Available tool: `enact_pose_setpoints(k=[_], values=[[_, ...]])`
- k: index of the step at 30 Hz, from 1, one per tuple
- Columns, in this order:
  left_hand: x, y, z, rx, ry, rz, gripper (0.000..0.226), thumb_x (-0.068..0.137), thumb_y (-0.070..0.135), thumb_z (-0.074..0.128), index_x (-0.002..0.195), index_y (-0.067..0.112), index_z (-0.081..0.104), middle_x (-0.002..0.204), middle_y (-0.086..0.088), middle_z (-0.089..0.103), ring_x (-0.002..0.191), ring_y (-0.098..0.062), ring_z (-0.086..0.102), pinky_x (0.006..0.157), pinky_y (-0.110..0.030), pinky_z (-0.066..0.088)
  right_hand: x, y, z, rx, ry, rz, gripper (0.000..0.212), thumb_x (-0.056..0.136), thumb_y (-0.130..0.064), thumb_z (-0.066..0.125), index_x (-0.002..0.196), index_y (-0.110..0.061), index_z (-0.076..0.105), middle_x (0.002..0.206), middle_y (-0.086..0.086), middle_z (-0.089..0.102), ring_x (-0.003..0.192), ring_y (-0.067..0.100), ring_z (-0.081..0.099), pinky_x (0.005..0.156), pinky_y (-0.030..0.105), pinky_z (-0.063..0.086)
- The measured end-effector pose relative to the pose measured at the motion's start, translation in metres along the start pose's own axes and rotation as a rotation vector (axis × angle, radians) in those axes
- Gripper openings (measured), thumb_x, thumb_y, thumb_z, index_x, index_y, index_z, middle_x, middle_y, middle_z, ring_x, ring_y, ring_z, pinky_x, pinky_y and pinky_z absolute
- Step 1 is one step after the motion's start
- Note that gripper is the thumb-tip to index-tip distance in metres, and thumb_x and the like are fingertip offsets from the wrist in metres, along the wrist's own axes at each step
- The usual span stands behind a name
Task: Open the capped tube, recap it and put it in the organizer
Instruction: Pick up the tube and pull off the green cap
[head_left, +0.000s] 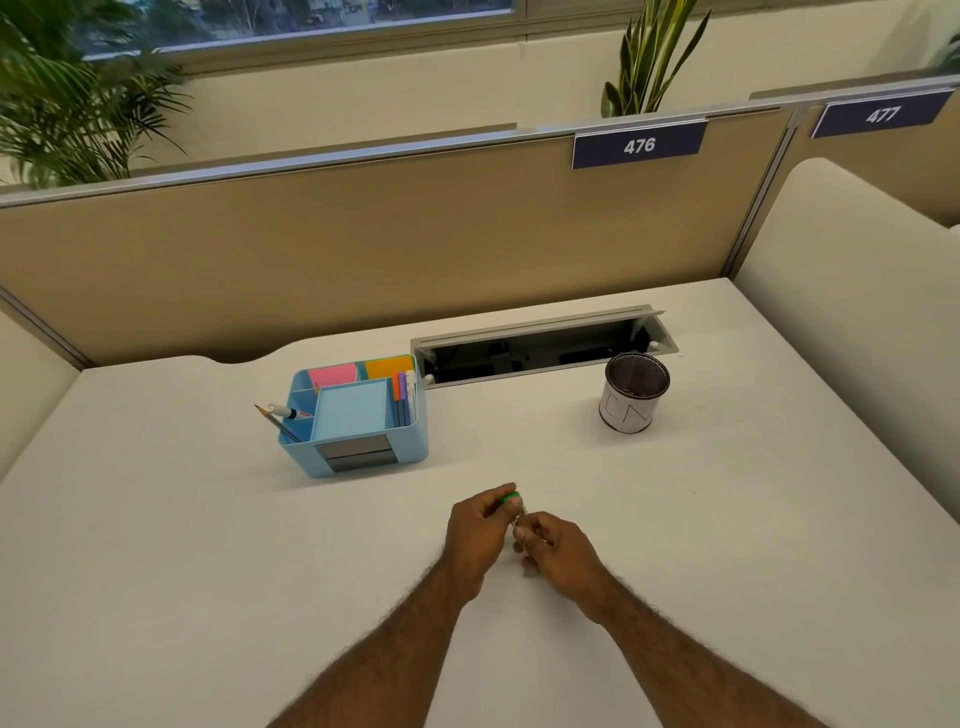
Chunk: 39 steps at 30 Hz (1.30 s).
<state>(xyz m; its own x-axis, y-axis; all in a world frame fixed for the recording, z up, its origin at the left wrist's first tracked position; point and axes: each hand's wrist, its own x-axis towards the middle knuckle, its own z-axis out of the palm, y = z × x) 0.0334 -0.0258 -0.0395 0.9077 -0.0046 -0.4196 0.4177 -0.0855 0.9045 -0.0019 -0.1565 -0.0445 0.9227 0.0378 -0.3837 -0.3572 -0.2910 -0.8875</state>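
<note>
Spanning both hands (475, 530): capped tube (521, 510)

At your eleven o'clock sits a smooth, matt blue plastic organizer (358, 415), at one o'clock a black metal-mesh cup (635, 392) wrapped in white paper, both on a matt white desk (182, 519).

Bare, hairy forearms; hands (511, 535) unadorned.

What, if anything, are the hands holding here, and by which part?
Both hold one small tube above the desk. The left hand pinches its green cap end; the right hand grips the body below.
</note>
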Motion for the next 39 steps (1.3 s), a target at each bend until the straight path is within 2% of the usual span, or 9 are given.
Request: enact_pose_setpoints(k=[9,11,14,16,20,25,30,34,39], values=[[-0.002,-0.002,-0.005,-0.125,0.009,-0.072,0.04,0.087,0.009,0.065,0.126,0.005,0.06,0.121,-0.008,0.067,0.113,-0.019,0.062,0.107,-0.037,0.044,0.007,0.001,-0.003,-0.182,0.026,-0.104,0.019,0.092,-0.029,0.057,0.089,-0.012,0.066,0.077,0.009,0.066,0.07,0.013,0.051,0.08,0.041,0.051],[-0.002,-0.002,-0.007,0.023,0.036,-0.002,0.038,0.087,0.015,0.066,0.124,0.01,0.063,0.124,-0.005,0.067,0.11,-0.012,0.062,0.103,-0.026,0.045,0.007,0.001,0.0,-0.156,0.016,-0.1,0.018,0.091,-0.03,0.057,0.087,-0.016,0.067,0.083,0.01,0.071,0.071,0.012,0.057,0.083,0.041,0.052],[-0.002,-0.001,-0.008,0.205,0.072,0.087,0.036,0.086,0.022,0.067,0.121,0.017,0.066,0.122,0.001,0.069,0.103,-0.001,0.06,0.081,0.0,0.043,0.007,0.003,0.003,-0.132,0.042,-0.096,0.018,0.091,-0.033,0.058,0.088,-0.019,0.068,0.085,0.008,0.073,0.072,0.012,0.058,0.083,0.042,0.053],[-0.003,-0.001,-0.008,0.261,0.101,0.117,0.035,0.086,0.024,0.067,0.12,0.018,0.067,0.121,0.0,0.069,0.101,0.0,0.06,0.075,0.003,0.041,0.008,0.004,0.003,-0.132,0.063,-0.095,0.021,0.09,-0.036,0.06,0.092,-0.017,0.068,0.084,0.012,0.072,0.07,0.011,0.055,0.082,0.043,0.053],[-0.002,0.001,-0.007,0.307,0.147,0.139,0.034,0.085,0.022,0.069,0.117,0.014,0.068,0.119,-0.004,0.071,0.104,-0.006,0.064,0.089,-0.013,0.044,0.011,0.006,0.005,-0.138,0.066,-0.089,0.028,0.088,-0.04,0.061,0.094,-0.014,0.068,0.071,0.0,0.064,0.068,0.009,0.05,0.079,0.041,0.052],[0.0,0.004,-0.007,0.067,0.167,0.007,0.034,0.081,0.014,0.072,0.115,0.01,0.069,0.115,-0.005,0.072,0.099,-0.012,0.065,0.094,-0.024,0.048,0.012,0.003,0.007,-0.136,0.065,-0.104,0.021,0.089,-0.039,0.062,0.092,-0.02,0.071,0.077,0.001,0.07,0.069,0.009,0.052,0.075,0.034,0.05],[-0.005,0.001,-0.006,0.205,0.209,0.047,0.033,0.084,0.021,0.069,0.117,0.014,0.069,0.116,-0.002,0.072,0.099,-0.007,0.063,0.092,-0.019,0.046,0.011,0.006,0.01,-0.161,0.051,-0.121,0.029,0.089,-0.037,0.06,0.082,-0.009,0.064,0.065,-0.003,0.054,0.064,0.011,0.043,0.067,0.029,0.04],[-0.003,-0.001,-0.002,0.24,0.229,0.074,0.033,0.084,0.021,0.069,0.117,0.014,0.069,0.115,-0.002,0.072,0.097,-0.006,0.064,0.088,-0.016,0.046,0.013,0.007,0.01,-0.149,0.067,-0.122,0.031,0.09,-0.037,0.06,0.085,-0.007,0.065,0.07,0.009,0.065,0.066,0.011,0.047,0.068,0.032,0.043],[0.005,0.004,-0.007,-0.175,0.278,-0.113,0.021,0.084,0.008,0.068,0.104,0.003,0.072,0.109,-0.016,0.072,0.094,-0.022,0.065,0.094,-0.038,0.053,0.014,0.01,0.01,-0.202,0.06,-0.134,0.027,0.089,-0.033,0.061,0.076,-0.009,0.06,0.062,-0.004,0.048,0.061,0.012,0.039,0.063,0.029,0.034]])
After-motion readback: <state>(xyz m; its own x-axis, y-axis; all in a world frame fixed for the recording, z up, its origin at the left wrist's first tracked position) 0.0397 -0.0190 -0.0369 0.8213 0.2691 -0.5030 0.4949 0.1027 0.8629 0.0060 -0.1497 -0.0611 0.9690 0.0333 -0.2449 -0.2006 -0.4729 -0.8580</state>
